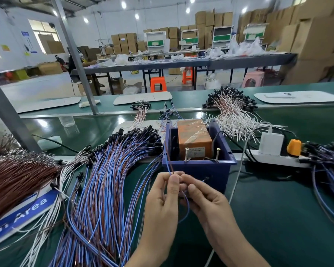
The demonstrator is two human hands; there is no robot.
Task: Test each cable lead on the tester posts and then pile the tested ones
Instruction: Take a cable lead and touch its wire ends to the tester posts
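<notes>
Left hand and right hand meet, fingertips pinching one thin cable lead of glossy blue and brown strands. It rises from the grip, pointing away. Just beyond stand two metal screw posts on a blue plastic box.

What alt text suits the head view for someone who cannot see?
The left hand and right hand pinch a blue-brown cable lead in front of a blue tester box with two screw posts. A pile of similar leads lies left of it on the bench.
</notes>
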